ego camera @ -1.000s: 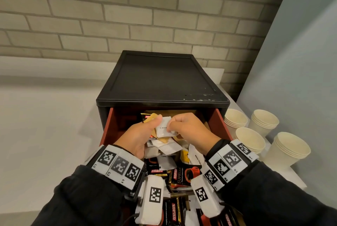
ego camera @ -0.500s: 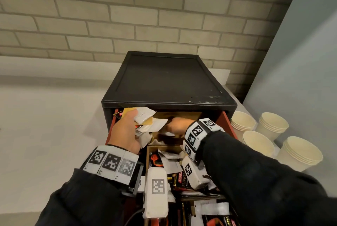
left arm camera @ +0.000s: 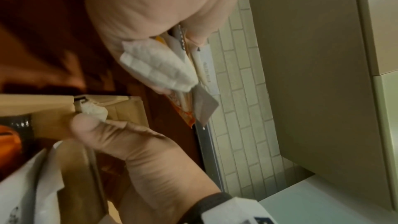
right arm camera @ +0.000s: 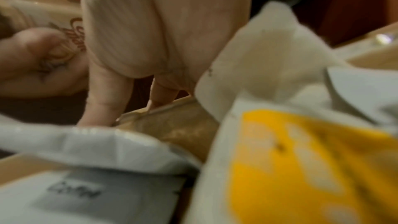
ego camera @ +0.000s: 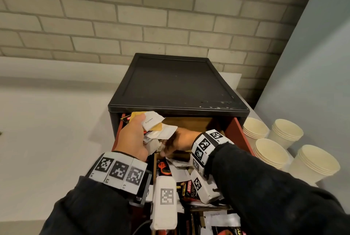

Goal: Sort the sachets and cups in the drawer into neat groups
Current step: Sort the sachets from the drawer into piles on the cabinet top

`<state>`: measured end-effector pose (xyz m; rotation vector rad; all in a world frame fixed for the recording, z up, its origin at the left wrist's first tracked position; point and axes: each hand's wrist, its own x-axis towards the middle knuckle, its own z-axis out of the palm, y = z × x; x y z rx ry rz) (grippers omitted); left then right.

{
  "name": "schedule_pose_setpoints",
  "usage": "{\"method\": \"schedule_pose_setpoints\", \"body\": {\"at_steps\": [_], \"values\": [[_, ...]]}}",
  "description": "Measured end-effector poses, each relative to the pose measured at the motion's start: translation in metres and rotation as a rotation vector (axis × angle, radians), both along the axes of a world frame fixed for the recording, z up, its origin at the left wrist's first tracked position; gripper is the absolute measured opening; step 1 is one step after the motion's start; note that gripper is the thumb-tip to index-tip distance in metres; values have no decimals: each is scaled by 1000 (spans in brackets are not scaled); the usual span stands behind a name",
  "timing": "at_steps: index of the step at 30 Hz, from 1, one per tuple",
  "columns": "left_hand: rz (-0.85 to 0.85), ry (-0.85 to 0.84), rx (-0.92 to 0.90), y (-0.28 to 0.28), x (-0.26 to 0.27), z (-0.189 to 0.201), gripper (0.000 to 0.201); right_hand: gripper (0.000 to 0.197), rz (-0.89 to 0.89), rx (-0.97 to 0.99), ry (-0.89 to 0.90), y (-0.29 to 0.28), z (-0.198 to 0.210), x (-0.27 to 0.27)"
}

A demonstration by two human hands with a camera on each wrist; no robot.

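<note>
What you cannot see or read

Your right hand (ego camera: 178,143) reaches under the bunch of sachets (ego camera: 157,126) held by your left hand (ego camera: 132,136), so its fingers (right arm camera: 103,101) are hidden in the head view and blurred in the right wrist view. The drawer (ego camera: 240,132) runs off the bottom edge, its back lies under the black cabinet (ego camera: 176,85), and most sachet print is unreadable.
</note>
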<state>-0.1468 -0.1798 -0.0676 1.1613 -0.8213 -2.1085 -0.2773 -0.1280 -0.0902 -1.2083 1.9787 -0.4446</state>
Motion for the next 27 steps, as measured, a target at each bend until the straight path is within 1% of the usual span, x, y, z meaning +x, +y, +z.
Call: {"method": "schedule_pose_setpoints", "body": {"at_steps": [1,2,4,5,9,10,11,13,15,17,20,21,23,25,27], "values": [[2,-10,0,0,0,0,27,33,-14,-18,11,0,0,1],[-3,-22,0,1,-1,0,28,34,10,-18,68,1,2,2],[-26,-42,-4,2,-2,0,30,39,111,55,252,1,4,5],[-31,-49,-4,3,-3,-1,30,40,129,77,308,2,6,8],[-69,-43,-4,4,-5,-2,31,37,87,82,355,4,7,13],[-69,-42,1,3,-5,-2,29,35,50,52,328,5,7,11],[-69,-38,10,3,-4,-2,26,28,-19,29,241,4,8,8],[-76,17,41,3,-3,0,19,7,-143,-88,2,7,12,3],[-82,79,43,2,-3,-1,16,9,-235,-140,-249,12,18,0],[-81,105,24,0,-3,-1,18,17,-272,-129,-460,22,24,3],[-64,173,53,0,-4,0,19,26,-211,-66,-677,37,30,5],[-51,187,68,1,-5,1,18,25,-176,-45,-733,41,32,7],[-12,196,71,4,-6,1,19,16,-152,-18,-811,46,35,14],[8,200,57,6,-8,-1,25,9,-181,-37,-768,45,34,24],[17,210,42,9,-10,-3,28,11,-260,-82,-700,41,29,29]]}}
